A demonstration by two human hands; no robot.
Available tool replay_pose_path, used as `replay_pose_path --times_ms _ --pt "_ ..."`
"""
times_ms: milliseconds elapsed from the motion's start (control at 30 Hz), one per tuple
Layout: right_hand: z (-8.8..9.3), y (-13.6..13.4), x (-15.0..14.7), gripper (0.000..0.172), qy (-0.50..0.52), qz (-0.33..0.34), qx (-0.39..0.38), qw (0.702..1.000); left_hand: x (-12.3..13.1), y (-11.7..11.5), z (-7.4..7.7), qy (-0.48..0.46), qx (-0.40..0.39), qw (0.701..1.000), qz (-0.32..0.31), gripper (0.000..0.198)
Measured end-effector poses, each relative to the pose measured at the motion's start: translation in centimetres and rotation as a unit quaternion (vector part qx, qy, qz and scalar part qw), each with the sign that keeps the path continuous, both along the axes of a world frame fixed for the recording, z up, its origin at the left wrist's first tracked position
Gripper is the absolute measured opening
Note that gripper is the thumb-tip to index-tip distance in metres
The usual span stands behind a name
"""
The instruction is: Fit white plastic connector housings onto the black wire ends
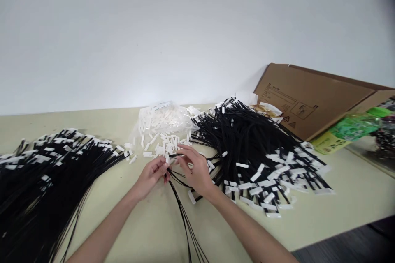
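My left hand [152,176] and my right hand [195,169] meet at the middle of the pale table [354,197]. Both pinch the ends of a few thin black cables [185,218] that trail back toward me. A small white connector [168,159] sits at the fingertips of my left hand. Just beyond my fingers lies a scatter of loose white connectors [160,146] spilling from a clear plastic bag [162,117].
A big pile of black cables with white end tags [256,152] lies to the right, another pile [40,176] to the left. A cardboard box [314,98] leans at the back right beside green and yellow packets [348,129]. A white wall stands behind.
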State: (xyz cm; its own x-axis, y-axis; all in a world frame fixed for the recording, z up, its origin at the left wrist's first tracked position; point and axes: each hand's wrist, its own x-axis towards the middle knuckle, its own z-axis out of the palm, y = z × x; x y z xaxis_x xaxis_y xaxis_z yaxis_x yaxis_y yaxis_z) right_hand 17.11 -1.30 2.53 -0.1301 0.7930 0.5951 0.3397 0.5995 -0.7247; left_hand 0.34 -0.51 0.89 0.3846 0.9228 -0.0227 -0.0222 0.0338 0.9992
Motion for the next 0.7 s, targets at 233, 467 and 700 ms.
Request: replay_pose_path --times_ms 233,467,700 --pt "0.4 -0.2 0.9 0.023 -0.162 0.022 0.206 0.965 0.0 0.4 -0.2 -0.137 -0.045 0.985 0.096 0.023" --pt "-1.3 0.4 0.5 0.028 -0.243 0.091 0.269 0.928 -0.2 0.2 -0.1 -0.192 -0.082 0.975 0.079 0.023" --pt "-1.2 0.2 0.4 0.028 -0.227 0.053 0.297 0.926 -0.1 0.0 -0.3 -0.244 -0.092 0.962 0.078 0.025"
